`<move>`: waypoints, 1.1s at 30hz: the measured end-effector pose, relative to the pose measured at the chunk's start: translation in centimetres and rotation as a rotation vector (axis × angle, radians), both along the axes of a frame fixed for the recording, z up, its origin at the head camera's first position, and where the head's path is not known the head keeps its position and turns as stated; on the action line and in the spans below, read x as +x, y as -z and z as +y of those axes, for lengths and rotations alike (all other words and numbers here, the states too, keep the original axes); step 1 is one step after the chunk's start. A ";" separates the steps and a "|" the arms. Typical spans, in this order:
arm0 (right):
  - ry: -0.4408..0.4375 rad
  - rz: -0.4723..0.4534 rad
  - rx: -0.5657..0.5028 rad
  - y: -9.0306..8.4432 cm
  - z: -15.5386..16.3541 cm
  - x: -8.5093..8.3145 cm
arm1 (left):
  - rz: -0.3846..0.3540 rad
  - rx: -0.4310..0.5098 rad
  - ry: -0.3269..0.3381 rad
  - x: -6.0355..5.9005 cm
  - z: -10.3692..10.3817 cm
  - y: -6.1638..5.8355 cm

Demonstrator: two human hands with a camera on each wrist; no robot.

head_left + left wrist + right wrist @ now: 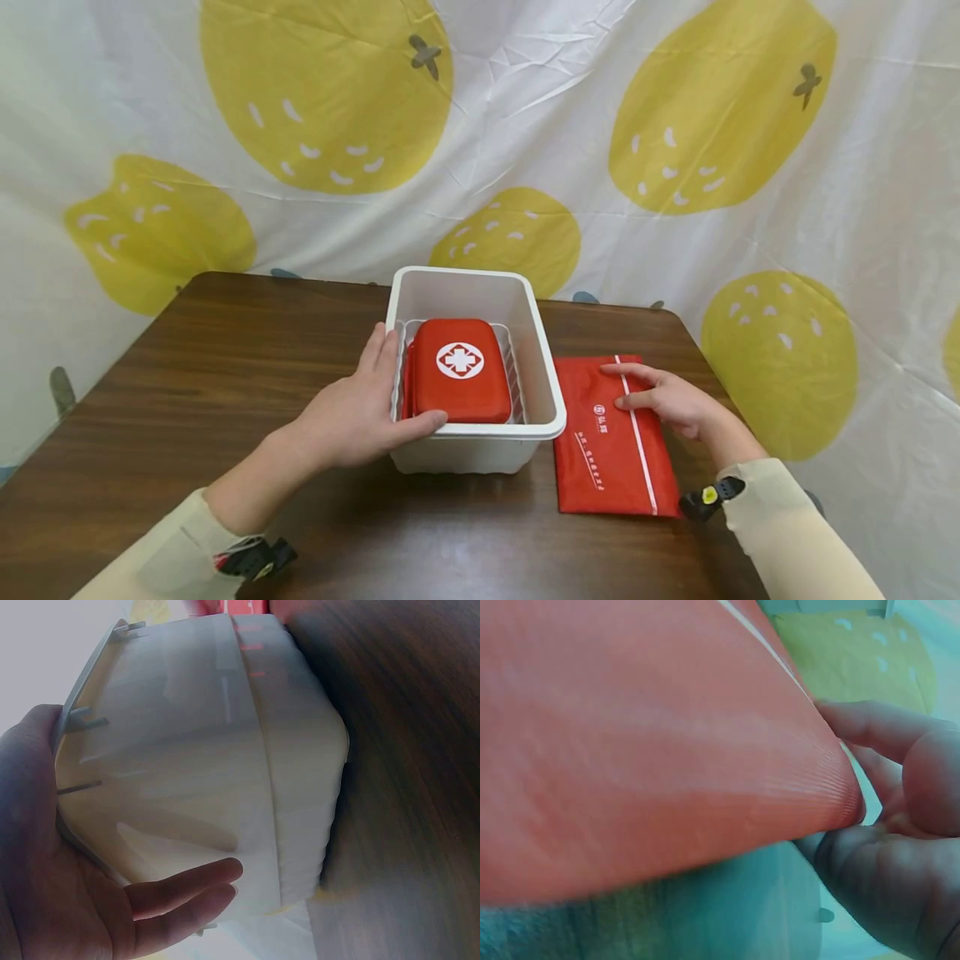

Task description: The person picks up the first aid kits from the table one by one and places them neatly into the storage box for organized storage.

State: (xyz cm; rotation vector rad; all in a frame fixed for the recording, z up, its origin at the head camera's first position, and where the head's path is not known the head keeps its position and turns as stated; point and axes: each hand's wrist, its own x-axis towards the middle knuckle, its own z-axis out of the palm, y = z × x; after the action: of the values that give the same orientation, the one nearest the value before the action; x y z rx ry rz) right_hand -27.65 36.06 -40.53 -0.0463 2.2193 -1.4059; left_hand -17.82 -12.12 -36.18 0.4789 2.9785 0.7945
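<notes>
A white plastic bin [545, 367] stands mid-table with a red first-aid case [459, 371] bearing a white cross lying inside. My left hand [367, 400] grips the bin's near left corner, thumb hooked over the front rim and fingers along the left wall. The left wrist view shows the palm [67, 900] against the bin's wall [225, 750]. A flat red pouch [607, 450] with a white stripe lies just right of the bin. My right hand [667, 400] holds the pouch's right edge, fingers on top. In the right wrist view that edge [645, 750] is pinched in my right hand [900, 825].
The dark wooden table [225, 375] has bare surface to the left of the bin and in front of it. A white cloth with yellow lemon prints [525, 125] hangs close behind and to the right. The table's right edge runs close past the pouch.
</notes>
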 end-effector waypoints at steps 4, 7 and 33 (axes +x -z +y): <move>0.044 -0.009 -0.016 0.1 0.0 0.1 | -0.001 -0.001 -0.001 0.0 0.0 0.0; 0.076 -0.024 -0.031 0.3 0.0 0.0 | -0.004 -0.003 -0.001 0.0 0.0 0.0; 0.212 0.170 -0.184 -1.2 -1.2 -0.4 | 0.007 -0.002 0.002 -0.1 0.1 0.1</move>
State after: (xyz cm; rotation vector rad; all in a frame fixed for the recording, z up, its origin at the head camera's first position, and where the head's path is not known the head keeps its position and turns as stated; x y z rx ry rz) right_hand -28.02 34.82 -39.38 0.0073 2.2774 -1.7793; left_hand -17.94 -12.00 -36.29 0.4858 2.9846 0.7906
